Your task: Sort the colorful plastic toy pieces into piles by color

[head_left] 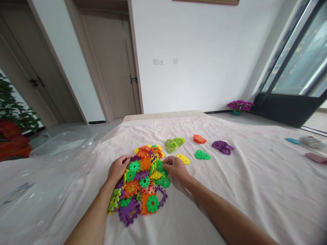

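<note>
1. Two see-through plastic containers [55,141] toward the left edge of the cloth [255,190], one nearer than the other.
2. Left hand [119,168] on the left flank of the pile [145,164]. Back of hand up, forearm slanting in from the near side, fingers bunched. Tips are partly hidden by pieces; can't tell from here if they're clamped on anything.
3. Pile itself: between the hands, mid-cloth, well in from the far edge. Notched plastic plates and discs, mixed colours, overlapping. My read: each one light, stiff, hard to break, slick on the faces. Slots could snag, so one piece may drag a neighbour. Best hold is a rim pinch near the notches; get a fingertip under the edge of flat-lying ones first.
4. Right hand [176,168] on the pile's right flank. Thumb and forefinger nearly together at a green disc [159,165], apparently touching; can't tell if it's pinched. Forearm angles in from the near right.
5. Beyond, toward the far edge: lime squares [173,145], yellow discs [183,158], orange stack [199,139], green cluster [202,154], purple stack [222,147].
6. Right edge: thin stick [277,153], blue item [293,140], white item [312,141], pink slab [316,157].
</note>
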{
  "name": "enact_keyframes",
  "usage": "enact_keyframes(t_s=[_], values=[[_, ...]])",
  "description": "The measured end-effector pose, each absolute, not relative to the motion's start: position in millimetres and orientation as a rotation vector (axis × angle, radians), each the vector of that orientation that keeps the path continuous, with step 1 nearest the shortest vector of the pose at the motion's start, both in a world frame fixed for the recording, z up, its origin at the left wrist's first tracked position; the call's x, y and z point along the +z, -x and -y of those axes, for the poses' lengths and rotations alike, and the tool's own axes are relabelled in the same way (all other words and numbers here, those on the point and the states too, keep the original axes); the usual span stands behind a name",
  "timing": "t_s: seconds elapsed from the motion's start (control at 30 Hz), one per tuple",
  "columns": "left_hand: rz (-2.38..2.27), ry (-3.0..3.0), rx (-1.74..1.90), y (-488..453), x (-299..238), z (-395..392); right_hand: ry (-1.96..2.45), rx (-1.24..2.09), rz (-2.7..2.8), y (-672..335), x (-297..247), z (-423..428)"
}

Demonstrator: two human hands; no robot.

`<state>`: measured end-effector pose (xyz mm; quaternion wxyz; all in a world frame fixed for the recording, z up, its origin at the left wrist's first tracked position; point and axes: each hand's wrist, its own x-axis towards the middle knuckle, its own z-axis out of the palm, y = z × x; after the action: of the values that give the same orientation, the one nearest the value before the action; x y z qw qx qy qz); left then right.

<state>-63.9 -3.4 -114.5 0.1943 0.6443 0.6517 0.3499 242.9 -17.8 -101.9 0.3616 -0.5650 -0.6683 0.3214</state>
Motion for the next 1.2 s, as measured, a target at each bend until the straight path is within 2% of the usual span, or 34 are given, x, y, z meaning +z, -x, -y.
enact_keyframes(t_s=[0.3, 0.57, 0.73, 0.83, 1.03, 1.2], values=[[-1.839, -1.810, 0.971, 64.3, -114.9, 4.0, 1.477, 0.739, 1.545, -300.4, -79.6, -11.0], [-1.834, -1.803, 0.983, 65.1, -116.0, 3.1, 1.687, 0.595, 1.433, -380.2, -79.7, -25.2], [-1.857, -1.809, 0.965, 65.6, -117.4, 1.7, 1.931, 0.146, 1.426, -389.1, -80.7, -24.2], [-1.844, -1.818, 0.960, 66.2, -118.3, 1.2, 1.782, 0.047, 1.577, -366.9, -80.3, -22.2], [-1.871, -1.818, 0.965, 65.4, -117.4, 1.7, 1.244, 0.261, 2.119, -304.4, -79.8, -0.7], [-1.837, -1.793, 0.975, 63.9, -115.0, 3.7, 0.998, 0.356, 2.389, -280.0, -77.5, 19.5]])
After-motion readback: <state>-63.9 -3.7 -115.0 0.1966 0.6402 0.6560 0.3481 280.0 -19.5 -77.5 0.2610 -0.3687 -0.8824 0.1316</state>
